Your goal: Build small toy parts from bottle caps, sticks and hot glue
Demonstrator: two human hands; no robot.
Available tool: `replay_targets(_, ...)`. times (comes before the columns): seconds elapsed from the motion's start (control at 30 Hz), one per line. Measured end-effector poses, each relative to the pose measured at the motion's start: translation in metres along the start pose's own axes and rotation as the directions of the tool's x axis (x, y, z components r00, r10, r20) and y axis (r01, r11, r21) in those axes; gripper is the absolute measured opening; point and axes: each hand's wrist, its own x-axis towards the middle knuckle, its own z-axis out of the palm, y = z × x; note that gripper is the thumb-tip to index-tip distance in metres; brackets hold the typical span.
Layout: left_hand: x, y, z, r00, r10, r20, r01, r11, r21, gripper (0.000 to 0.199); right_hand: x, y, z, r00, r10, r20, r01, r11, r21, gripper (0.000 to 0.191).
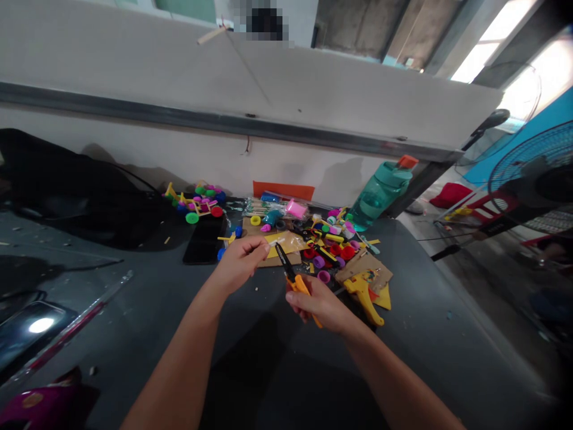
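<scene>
Grip of the right hand [316, 301] is closed round an orange-handled tool [286, 263], its black tip up by a small white piece [273, 243] that the left hand [239, 263] pinches. Just beyond lie yellow sheet [280, 246] and coloured caps [323, 276]; rightward, a yellow glue gun [367, 298]. Farther out on the grey worktop [425, 334], a teal bottle [378, 194] leans rightward in view.

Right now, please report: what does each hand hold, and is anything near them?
Left hand pinching small white piece. Right hand gripping orange-handled tool, tip close to piece. Coloured caps crowding desk just beyond.
</scene>
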Motion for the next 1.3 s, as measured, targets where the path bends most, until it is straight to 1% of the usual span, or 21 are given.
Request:
replay_targets(0.23, 0.0002, 0.0005, 0.0005, 0.999, 0.033, -0.003, -0.033, 0.999, 0.04, 0.029, 0.0008, 0.0017, 0.0002, 1.0, 0.001, 0.004, -0.001, 1.0, -0.005, 0.017)
replay_targets(0.47, 0.0004, -0.0002, -0.0002, 0.998, 0.068, -0.01, -0.067, 0.991, 0.118, 0.029, 0.0018, 0.0038, -0.0003, 1.0, 0.015, -0.002, -0.015, 0.999, -0.033, 0.014)
replay_targets(0.67, 0.002, -0.003, -0.0006, 0.998, 0.057, -0.007, -0.056, 0.988, 0.144, 0.029, 0.0029, 0.0047, -0.0007, 0.999, 0.048, -0.003, -0.048, 0.997, -0.052, 0.013)
replay_targets(0.93, 0.0006, 0.0001, 0.0006, 0.998, 0.055, 0.002, -0.054, 0.987, 0.151, 0.03, 0.0008, 0.0079, -0.0021, 1.0, 0.01, -0.005, -0.01, 0.989, -0.148, 0.014)
replay_targets(1.13, 0.0028, -0.006, 0.0019, 0.999, 0.046, -0.007, -0.045, 0.989, 0.141, 0.027, 0.0005, 0.0073, -0.0056, 0.998, -0.032, -0.054, 0.016, 0.964, -0.267, 0.016)
replay_targets(1.2, 0.0036, -0.0073, 0.0031, 0.999, 0.039, -0.028, -0.036, 0.991, 0.126, 0.026, 0.0005, 0.0069, -0.0062, 0.998, -0.042, -0.056, 0.025, 0.962, -0.27, 0.015)
replay_targets(1.3, 0.004, -0.0074, 0.0053, 0.998, 0.029, -0.051, -0.025, 0.996, 0.087, 0.028, 0.0004, 0.007, -0.0056, 0.997, -0.047, -0.06, 0.031, 0.972, -0.231, 0.015)
